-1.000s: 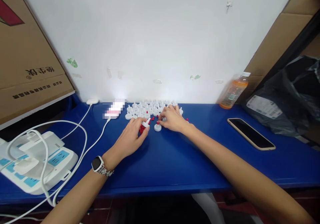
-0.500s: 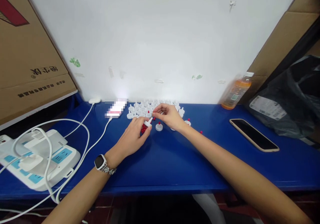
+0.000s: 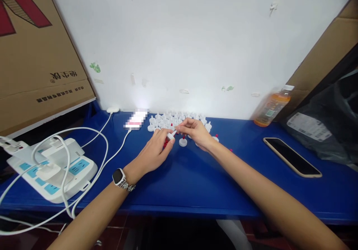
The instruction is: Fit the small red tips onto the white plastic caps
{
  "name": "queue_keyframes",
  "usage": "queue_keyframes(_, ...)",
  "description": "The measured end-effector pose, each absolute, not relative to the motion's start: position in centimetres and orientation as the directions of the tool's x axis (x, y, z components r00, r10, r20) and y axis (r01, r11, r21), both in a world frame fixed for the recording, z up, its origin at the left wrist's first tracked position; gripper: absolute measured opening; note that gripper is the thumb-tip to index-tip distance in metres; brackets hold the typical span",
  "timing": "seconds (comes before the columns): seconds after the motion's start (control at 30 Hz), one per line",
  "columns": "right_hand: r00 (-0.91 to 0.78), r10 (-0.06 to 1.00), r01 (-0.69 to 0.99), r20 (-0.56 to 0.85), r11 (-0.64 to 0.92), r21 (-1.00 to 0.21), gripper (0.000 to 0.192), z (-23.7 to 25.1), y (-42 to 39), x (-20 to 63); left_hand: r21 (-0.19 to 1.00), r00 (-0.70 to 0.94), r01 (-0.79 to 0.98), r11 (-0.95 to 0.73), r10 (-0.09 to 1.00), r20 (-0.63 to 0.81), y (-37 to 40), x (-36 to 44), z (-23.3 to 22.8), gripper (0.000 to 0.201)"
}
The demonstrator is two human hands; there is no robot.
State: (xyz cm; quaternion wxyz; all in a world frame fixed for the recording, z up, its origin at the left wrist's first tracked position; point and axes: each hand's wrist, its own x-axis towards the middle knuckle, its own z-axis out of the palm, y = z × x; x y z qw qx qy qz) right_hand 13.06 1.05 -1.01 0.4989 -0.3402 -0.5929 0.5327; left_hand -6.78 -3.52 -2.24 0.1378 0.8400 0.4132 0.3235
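My left hand (image 3: 156, 147) grips a white nozzle cap (image 3: 170, 135), its pointed spout tilted up to the right. At the tip of that spout, my right hand (image 3: 192, 131) pinches a small red tip cap, mostly hidden by the fingers. Several loose red tip caps (image 3: 165, 142) lie beside and partly behind my left fingers. Just below my right hand, a white nozzle cap with a red tip (image 3: 183, 142) stands upright on the blue table (image 3: 195, 183). Behind both hands, many white nozzle caps (image 3: 160, 122) stand close together.
A lit phone (image 3: 136, 119) charges at the back left, near a power strip (image 3: 56, 179) with looping white cables. On the right are a dark phone (image 3: 292, 157), an orange drink bottle (image 3: 272, 106) and a grey plastic bag (image 3: 335, 119). A white wall (image 3: 195, 48) closes off the back.
The whole view has shifted, so things appear farther right. My right fingertips have come onto the spout's tip, while my left hand keeps its grip on the nozzle cap.
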Motion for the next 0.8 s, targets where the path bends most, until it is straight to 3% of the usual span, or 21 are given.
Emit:
queue_keyframes(0.4, -0.432, 0.882, -0.118, 0.187, 0.150, -0.982, 0.037, -0.2, 0.1, 14.0, 0.496, 0.508, 0.575, -0.651, 0.759, 0.407, -4.7, -6.5, -1.6, 0.032)
queue_keyframes(0.63, -0.376, 0.887, -0.173, 0.269, 0.218, -0.960, 0.038, -0.6, -0.6, 12.9, 0.502, 0.493, 0.557, -0.662, 0.750, 0.442, -4.3, -6.5, -2.2, 0.033)
queue_keyframes(0.8, -0.388, 0.874, -0.020, 0.292, 0.309, -0.951, 0.035, 0.8, -0.7, 13.9, 0.474, 0.497, 0.562, -0.677, 0.735, 0.460, -3.8, -5.9, -1.8, 0.042)
